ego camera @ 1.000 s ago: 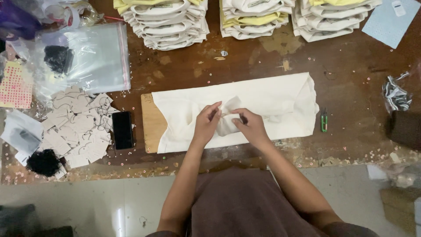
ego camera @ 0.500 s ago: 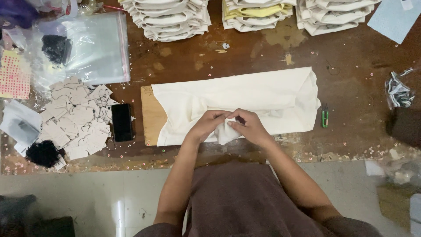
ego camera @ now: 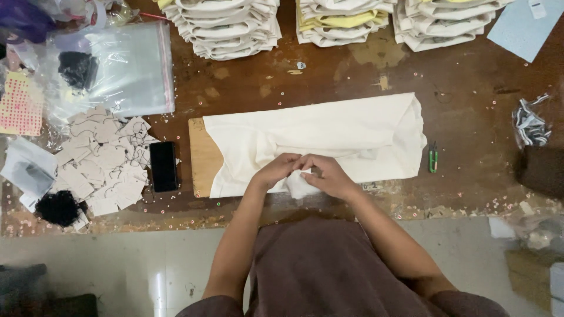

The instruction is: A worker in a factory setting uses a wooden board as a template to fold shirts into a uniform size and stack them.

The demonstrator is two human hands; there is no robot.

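- Table: dark brown wood, stained and scuffed, flecked with small bits.
- Far edge: three stacks of folded cream cloth.
- Middle: board under a cream cloth.
- Left: phone, card tags, clear bag, black tuft.
- Right: small green snips, crumpled wrapper, blue sheet.

The left hand and right hand moved closer to the table's near edge, and the raised fold of cream cloth (held up before) was pressed down.
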